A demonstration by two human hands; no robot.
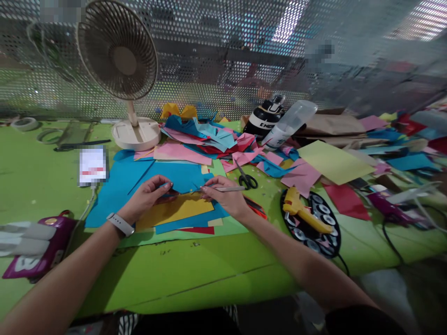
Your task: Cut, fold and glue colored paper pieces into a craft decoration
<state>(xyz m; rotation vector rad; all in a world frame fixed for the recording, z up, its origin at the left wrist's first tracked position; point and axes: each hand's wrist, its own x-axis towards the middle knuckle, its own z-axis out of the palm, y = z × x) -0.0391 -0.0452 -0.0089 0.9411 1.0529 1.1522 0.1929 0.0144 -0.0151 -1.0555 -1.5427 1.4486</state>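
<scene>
My left hand [152, 193], with a white band on its wrist, is closed in a pinch at the near edge of blue paper [181, 174]. Across from it, my right hand [226, 194] grips a slim, pale, pen-like tool [230, 189]; its fingertips are close to the same blue edge, and the tool's exact kind does not show. Under both hands lies yellow paper [178, 208], over more blue strips [188, 221] and a light green sheet [146, 238]. Black-handled scissors [247, 180] rest just beyond my right hand.
A desk fan [134, 132] stands at the back left, near a phone [92, 165]. Crumpled paper scraps [209, 135] and two bottles [263, 118] [291, 123] are behind. On the right, a yellow glue gun [307, 211] lies on a black round tray [331, 246] with a trailing cord.
</scene>
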